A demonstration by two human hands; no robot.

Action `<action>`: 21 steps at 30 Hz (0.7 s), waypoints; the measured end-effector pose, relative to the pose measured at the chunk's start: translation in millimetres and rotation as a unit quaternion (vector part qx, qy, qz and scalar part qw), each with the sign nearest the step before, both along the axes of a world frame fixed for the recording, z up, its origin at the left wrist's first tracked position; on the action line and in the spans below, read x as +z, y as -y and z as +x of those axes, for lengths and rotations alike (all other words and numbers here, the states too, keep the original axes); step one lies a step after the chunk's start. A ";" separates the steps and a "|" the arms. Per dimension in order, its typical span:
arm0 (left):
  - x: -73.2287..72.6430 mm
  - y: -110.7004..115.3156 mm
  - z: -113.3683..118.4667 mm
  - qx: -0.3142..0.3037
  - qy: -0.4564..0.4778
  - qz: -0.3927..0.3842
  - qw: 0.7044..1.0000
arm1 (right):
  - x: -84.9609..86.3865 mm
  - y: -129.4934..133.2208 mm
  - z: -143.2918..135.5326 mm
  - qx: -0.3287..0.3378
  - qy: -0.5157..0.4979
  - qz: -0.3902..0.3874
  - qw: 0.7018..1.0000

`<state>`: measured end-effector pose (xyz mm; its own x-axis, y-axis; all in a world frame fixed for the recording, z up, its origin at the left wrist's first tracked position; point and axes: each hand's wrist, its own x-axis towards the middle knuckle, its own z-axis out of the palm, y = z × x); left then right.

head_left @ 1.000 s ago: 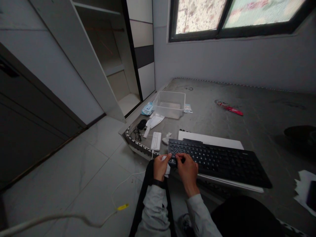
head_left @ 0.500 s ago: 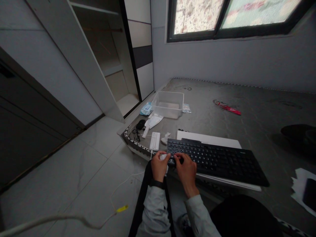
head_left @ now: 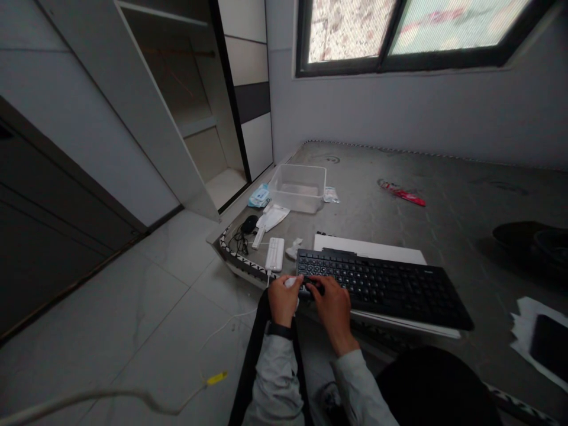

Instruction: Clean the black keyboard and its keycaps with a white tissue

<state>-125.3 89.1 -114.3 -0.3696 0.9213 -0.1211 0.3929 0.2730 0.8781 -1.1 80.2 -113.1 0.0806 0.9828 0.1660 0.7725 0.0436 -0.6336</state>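
A black keyboard (head_left: 381, 287) lies on a white flat board (head_left: 368, 245) at the front edge of the grey-covered surface. My left hand (head_left: 283, 300), at the keyboard's near left corner, is closed around a crumpled white wipe or tissue (head_left: 290, 282). Beside it, my right hand (head_left: 332, 305) is bent over the same corner, thumb and fingers pinched together. Whether a small part is between those fingertips is hidden. Just behind the hands sit a crumpled white scrap (head_left: 293, 248) and a white power bank-like block (head_left: 275, 254) with a cable.
A clear plastic bin (head_left: 298, 195) stands farther back, near a blue packet (head_left: 258, 196) and a black mouse (head_left: 249, 223) with a coiled cord. A red item (head_left: 403, 194) lies behind the keyboard. A dark phone-like object (head_left: 550, 343) rests on white paper at right.
The whole view has shifted slightly, moving things a little left. My right fingertips have moved slightly toward the left hand at the keyboard corner. The left hand keeps its hold on the white wipe.
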 end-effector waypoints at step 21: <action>8.5 1.6 -0.4 -0.016 -0.079 0.002 0.997 | -2.4 -4.8 7.0 0.031 0.019 0.008 0.999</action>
